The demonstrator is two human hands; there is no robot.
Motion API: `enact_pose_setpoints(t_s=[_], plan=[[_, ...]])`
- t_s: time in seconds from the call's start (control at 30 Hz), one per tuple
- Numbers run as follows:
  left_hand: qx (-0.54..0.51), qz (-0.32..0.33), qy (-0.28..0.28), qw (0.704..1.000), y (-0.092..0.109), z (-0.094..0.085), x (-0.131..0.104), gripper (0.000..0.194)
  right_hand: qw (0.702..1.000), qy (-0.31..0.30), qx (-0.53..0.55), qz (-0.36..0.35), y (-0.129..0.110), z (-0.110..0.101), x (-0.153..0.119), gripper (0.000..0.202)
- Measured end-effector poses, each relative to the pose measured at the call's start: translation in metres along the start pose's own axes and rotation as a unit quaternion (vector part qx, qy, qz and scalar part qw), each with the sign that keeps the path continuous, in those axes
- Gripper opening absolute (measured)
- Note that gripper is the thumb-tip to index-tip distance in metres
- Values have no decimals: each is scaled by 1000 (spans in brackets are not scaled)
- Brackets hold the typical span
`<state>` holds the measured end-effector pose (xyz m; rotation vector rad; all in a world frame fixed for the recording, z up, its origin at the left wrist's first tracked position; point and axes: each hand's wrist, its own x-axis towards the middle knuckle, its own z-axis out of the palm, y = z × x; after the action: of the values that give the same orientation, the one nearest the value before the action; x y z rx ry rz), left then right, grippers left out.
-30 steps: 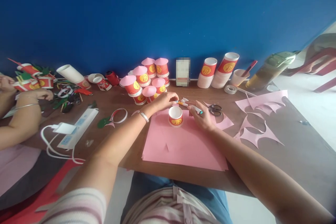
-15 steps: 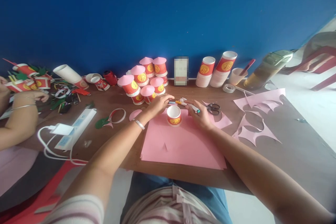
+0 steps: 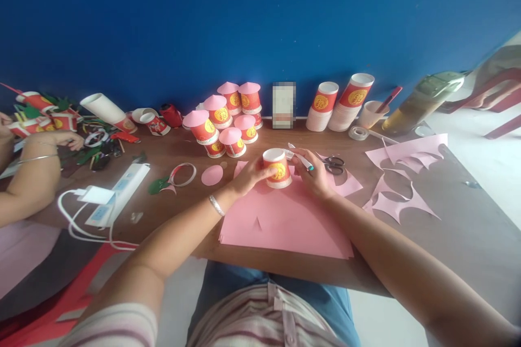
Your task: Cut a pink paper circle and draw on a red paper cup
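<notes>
My left hand (image 3: pixel 248 178) is closed around the left side of a red paper cup (image 3: pixel 273 169) with a yellow round emblem. The cup stands with its white base up and its wider rim down, over the pink paper sheets (image 3: pixel 285 222). Beside its right edge, my right hand (image 3: pixel 315 176) grips a white marker (image 3: pixel 303 160) with a teal end. The marker's other end reaches close to the top of the cup; whether it touches the cup I cannot tell. Right of this hand lie black-handled scissors (image 3: pixel 336 165).
Red cups with pink cone tops (image 3: pixel 215 111) stand stacked behind. Taller cup stacks (image 3: pixel 321 105), a tape roll (image 3: pixel 359 133) and a bottle (image 3: pixel 425 100) line the wall. Paper offcuts (image 3: pixel 401 200) lie right; a power strip (image 3: pixel 118 195) and another person's arm (image 3: pixel 35 173) are left.
My left hand has come back from the marker and taken hold of the cup. The cup now appears slightly higher and further right. My right hand keeps the marker, now beside the cup.
</notes>
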<state>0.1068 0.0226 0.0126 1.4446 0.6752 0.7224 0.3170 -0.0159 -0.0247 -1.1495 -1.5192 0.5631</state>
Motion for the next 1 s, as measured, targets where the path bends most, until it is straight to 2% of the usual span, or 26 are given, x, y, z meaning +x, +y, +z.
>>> enact_pose_setpoints(t_s=[0.13,0.3,0.5,0.63,0.77,0.87,1.0], plan=[[-110,-13,31,993,-2,6,10,49,999,22,-28,-9,1,-2,-2,34],[-133,-34,50,989,-12,3,8,45,996,35,-61,-55,-4,-2,-7,22],[-135,-50,24,989,-15,-3,6,38,982,-8,-100,-157,-29,-3,-18,2],[-153,-48,17,987,-16,-7,9,36,952,-95,-97,-275,-44,3,-25,7],[-170,-52,12,984,-15,-9,11,27,921,-134,-122,-345,-50,11,-33,24],[-161,-31,27,986,-15,-8,12,24,915,-143,-135,-352,-49,10,-35,27],[-130,3,45,991,-18,-8,13,30,927,-131,-142,-322,-46,6,-34,25]])
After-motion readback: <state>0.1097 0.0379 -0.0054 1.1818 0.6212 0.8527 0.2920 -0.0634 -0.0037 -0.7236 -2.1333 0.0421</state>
